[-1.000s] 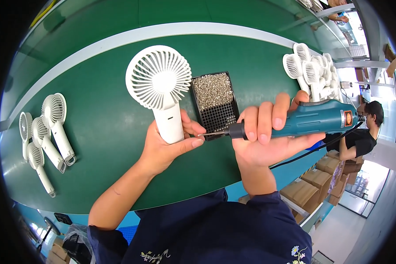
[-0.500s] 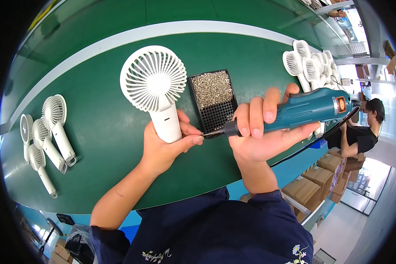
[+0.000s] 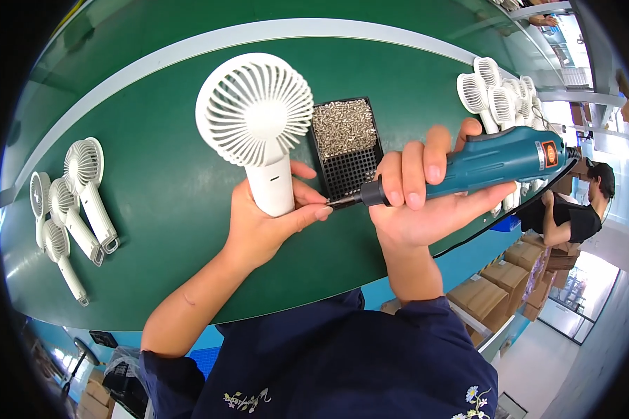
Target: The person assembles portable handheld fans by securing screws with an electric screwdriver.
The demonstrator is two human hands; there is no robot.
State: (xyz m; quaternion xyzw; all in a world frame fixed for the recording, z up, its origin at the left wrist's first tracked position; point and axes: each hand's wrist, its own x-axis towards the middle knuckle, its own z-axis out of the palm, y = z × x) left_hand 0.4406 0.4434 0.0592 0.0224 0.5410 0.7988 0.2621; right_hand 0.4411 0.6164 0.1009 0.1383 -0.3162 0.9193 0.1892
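Note:
My left hand [image 3: 269,220] is closed round the handle of a white handheld fan [image 3: 255,105], its round slatted head pointing away from me. The thumb and a fingertip of that hand also meet at the tip of the screwdriver bit; any screw there is too small to make out. In my right hand [image 3: 419,192] lies a teal electric screwdriver [image 3: 493,167], held level with its bit pointing left toward the fan handle. Just beyond the bit sits a black screw tray [image 3: 344,183] with a perforated grid, and a heap of small silver screws [image 3: 344,126] fills its far part.
Several white fans [image 3: 84,181] lie on the green table [image 3: 168,272] at the left. More fans [image 3: 500,98] are bunched at the far right. A black cord [image 3: 472,237] trails from the screwdriver. Cardboard boxes [image 3: 479,300] stand right of the table, near another person [image 3: 573,209].
The fan has tilted and shifted slightly up and to the right, its head appearing larger. Both hands and the screwdriver moved a little the same way, the bit tip staying at my left fingertips.

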